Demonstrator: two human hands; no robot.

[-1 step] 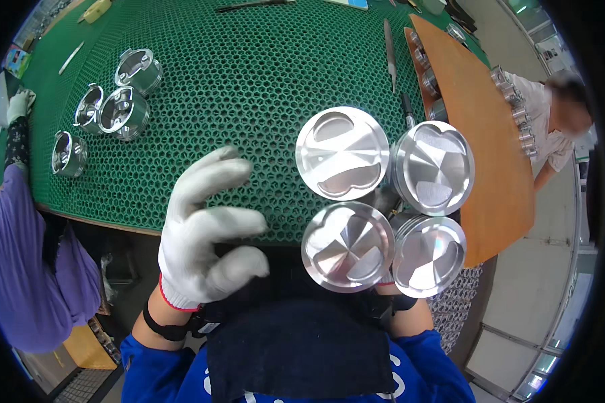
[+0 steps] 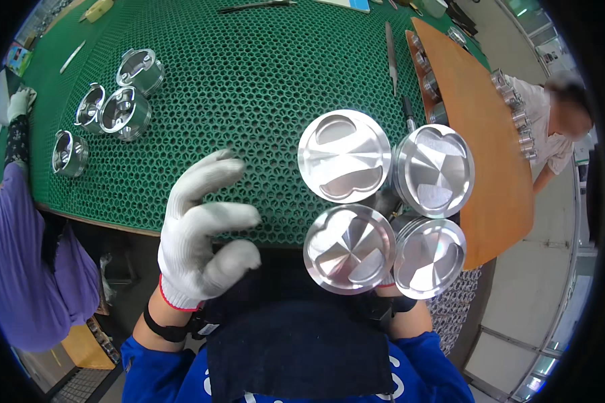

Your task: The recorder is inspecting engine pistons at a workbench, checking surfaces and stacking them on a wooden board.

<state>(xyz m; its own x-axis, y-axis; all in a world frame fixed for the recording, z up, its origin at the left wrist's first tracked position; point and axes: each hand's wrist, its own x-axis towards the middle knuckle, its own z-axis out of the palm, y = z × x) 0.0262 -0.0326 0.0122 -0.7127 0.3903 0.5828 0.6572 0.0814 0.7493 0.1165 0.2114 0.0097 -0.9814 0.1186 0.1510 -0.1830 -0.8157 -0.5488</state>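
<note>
Several shiny metal pistons are clustered in front of me on the right, crowns facing up: a far-left piston (image 2: 344, 158), a far-right piston (image 2: 434, 171), a near-left piston (image 2: 349, 250) and a near-right piston (image 2: 429, 259). Beneath them, my right hand (image 2: 387, 289) carries the cluster; its fingers are hidden, and only a bit of glove cuff shows. My left hand (image 2: 205, 232), in a white knit glove, hovers over the near table edge, fingers apart and curved, holding nothing. A gap separates it from the pistons.
More pistons (image 2: 124, 111) stand at the left on the green perforated mat (image 2: 228, 80). A long file (image 2: 390, 60) lies beyond the cluster. At right, a tilted brown board (image 2: 494, 168) has pistons along both sides. Other people are at the left (image 2: 27, 269) and right (image 2: 534, 121).
My left fingers have drawn back slightly to the left, away from the pistons. The held cluster has shifted a touch down and right.
</note>
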